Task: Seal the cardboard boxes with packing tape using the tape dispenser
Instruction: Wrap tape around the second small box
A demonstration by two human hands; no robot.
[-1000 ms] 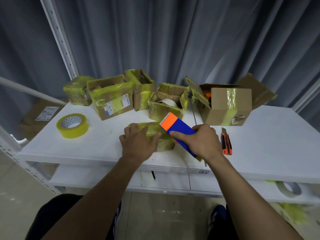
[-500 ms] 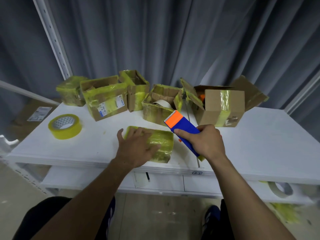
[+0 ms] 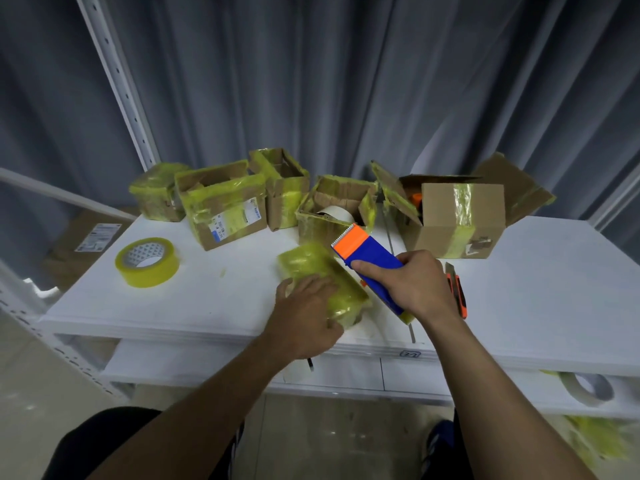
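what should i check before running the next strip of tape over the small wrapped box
1. Box steadied: ok. The left hand lies flat on the small tape-wrapped box.
2. Dispenser gripped: ok. The right hand is closed around the blue tape dispenser.
3. Cutter end aimed: ok. The orange toothed end points away from the person, above the box's far edge.
4. Tape end stuck to the box: cannot tell; no loose strip is visible.
5. Box on the shelf: not ok. It lies skewed, its near corner close to the front edge.
6. Utility knife: ok. It lies right of the right hand, away from the box.
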